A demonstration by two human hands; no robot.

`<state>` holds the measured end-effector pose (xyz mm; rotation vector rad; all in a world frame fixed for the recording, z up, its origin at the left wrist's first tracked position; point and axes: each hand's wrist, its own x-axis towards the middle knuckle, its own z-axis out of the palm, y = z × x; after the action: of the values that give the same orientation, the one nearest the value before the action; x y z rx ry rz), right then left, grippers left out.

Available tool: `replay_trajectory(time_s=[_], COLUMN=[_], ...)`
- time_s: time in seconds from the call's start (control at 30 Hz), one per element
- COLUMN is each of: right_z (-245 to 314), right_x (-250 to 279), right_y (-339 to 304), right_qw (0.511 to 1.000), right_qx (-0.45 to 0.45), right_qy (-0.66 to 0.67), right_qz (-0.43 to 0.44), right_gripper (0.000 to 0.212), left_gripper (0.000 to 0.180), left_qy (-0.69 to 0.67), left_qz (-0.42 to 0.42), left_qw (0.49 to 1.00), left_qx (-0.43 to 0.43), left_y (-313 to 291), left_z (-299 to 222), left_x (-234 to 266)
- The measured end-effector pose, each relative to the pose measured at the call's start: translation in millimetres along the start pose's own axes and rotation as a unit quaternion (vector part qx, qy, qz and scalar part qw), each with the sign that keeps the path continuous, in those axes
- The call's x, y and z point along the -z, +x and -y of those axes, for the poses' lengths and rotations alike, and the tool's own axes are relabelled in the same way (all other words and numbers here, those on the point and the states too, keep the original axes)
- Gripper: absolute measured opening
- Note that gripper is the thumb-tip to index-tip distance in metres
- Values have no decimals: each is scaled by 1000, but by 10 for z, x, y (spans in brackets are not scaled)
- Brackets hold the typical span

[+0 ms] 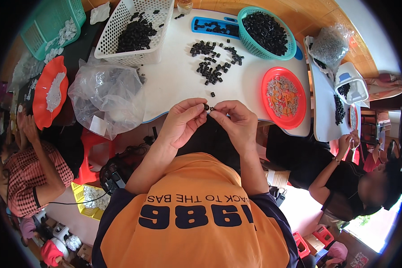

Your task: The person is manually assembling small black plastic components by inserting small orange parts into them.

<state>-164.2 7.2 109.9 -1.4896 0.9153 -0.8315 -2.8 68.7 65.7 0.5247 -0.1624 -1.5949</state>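
Note:
My left hand (182, 124) pinches a small round black plastic part (206, 107) between thumb and fingertips, just off the near edge of the white table (165, 91). Close against it, my right hand (237, 124) is closed on a tiny dark piece (212, 108), too small to name. The two pieces almost meet, and I cannot tell whether they touch. Straight ahead on the table lies a loose spread of similar black parts (210, 73), with one single part (212, 94) nearest my fingers. To the right, a red plate (266, 107) holds many small silvery metal pieces.
Black parts fill a white perforated basket (107, 52), a green round basket (254, 50) and a blue tray (196, 30). A clear plastic bag (105, 91) sits left. People work at both sides: one in a checked shirt (35, 169), one in black (339, 187).

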Motion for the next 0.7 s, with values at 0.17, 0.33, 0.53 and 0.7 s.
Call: replay_trajectory(time_s=[0.17, 0.33, 0.53, 0.7], right_z=[42, 79, 86, 78], right_x=[3, -30, -116, -176], right_y=[-92, -169, -302, -495], right_qw=[996, 990, 979, 972], right_qx=[57, 83, 129, 158], right_qy=[-71, -114, -147, -155], right_qz=[2, -21, -54, -80], right_gripper=[15, 13, 13, 13], left_gripper=[18, 16, 17, 18], left_qy=[39, 101, 122, 105], left_qz=[1, -4, -9, -7], left_qw=[999, 993, 991, 994], left_qx=[-29, -53, -60, -41], left_y=[-60, -133, -233, -399], left_z=[27, -3, 10, 53], left_x=[-56, -71, -137, -167])
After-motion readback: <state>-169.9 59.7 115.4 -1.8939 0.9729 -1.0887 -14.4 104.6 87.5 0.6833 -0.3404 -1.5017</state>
